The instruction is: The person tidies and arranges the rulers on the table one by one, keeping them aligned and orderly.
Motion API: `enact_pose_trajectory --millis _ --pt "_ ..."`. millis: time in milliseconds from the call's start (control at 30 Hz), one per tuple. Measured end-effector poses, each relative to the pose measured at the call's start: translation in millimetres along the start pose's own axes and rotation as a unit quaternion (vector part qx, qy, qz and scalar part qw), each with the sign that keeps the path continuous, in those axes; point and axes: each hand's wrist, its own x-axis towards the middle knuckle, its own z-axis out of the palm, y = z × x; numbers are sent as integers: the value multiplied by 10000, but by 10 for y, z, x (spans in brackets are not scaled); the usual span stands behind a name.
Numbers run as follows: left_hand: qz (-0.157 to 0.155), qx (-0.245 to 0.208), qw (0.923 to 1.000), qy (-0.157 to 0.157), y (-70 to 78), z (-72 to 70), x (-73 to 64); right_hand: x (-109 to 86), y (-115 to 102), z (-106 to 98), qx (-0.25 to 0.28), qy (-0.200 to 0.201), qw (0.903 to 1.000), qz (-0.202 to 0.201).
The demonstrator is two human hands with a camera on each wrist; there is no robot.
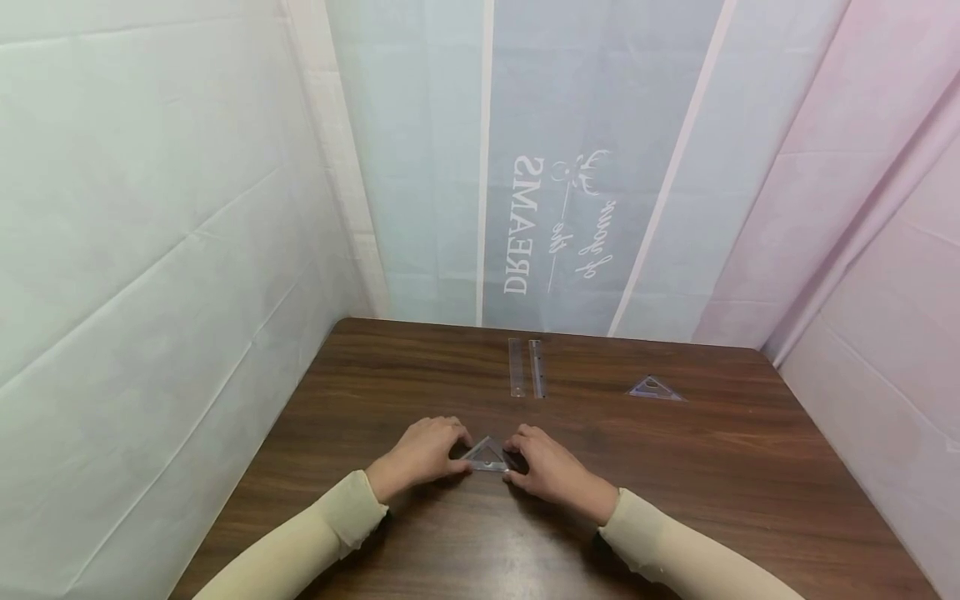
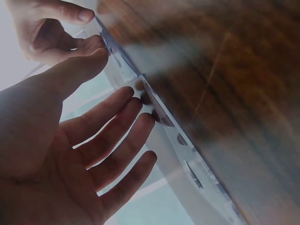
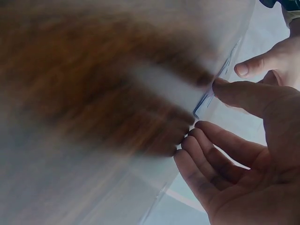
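Note:
A clear triangular set square (image 1: pixel 491 467) lies on the brown table between both hands, its point facing the far side. My left hand (image 1: pixel 427 450) holds its left corner, thumb at the near edge and forefinger by the slanting side. From the opposite side my right hand (image 1: pixel 553 467) holds the right corner between thumb and forefinger. In the left wrist view the left thumb (image 2: pixel 96 56) meets the edge of the set square, while the other fingers are spread near the tabletop. The right fingertips (image 3: pixel 180 157) touch the table in the right wrist view.
Two clear rulers, a left one (image 1: pixel 516 367) and a right one (image 1: pixel 537 369), lie side by side beyond the hands. Farther right is a second set square (image 1: pixel 654 395) with a purplish edge. Hanging cloth (image 1: pixel 420 167) closes off the table's (image 1: pixel 720 467) back and sides.

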Motion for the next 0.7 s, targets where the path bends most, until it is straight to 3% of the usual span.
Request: enact_pose_trajectory --millis 200,433,700 --pt "68 -6 9999 80 55 -20 76 -23 14 -46 298 -147 9994 26" --pt "261 -69 9991 333 172 -30 204 -90 138 -49 552 112 9983 -132" --pt "201 -362 9989 236 304 -45 386 -221 328 -158 739 299 9961 387"
